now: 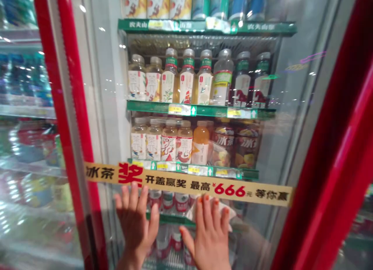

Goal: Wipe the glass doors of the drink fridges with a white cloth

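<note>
My left hand (134,219) is raised flat toward the glass door (105,99) of a drinks fridge. Its fingers are spread, with the tips at the lower edge of a yellow strip (169,180) printed with black and red characters. Beside it my right hand (210,231) lies flat over a crumpled white tissue or cloth (230,211) against the door, just under that strip. The fingers of this hand are stretched out and their nails are orange-red. Part of the white piece is hidden beneath them.
Behind the glass, green-edged shelves (204,108) carry rows of bottled drinks (186,83) with price labels. Red frame posts (329,145) stand on both sides. Another lit fridge (26,153) with drinks is at the left. Reflections show on the glass.
</note>
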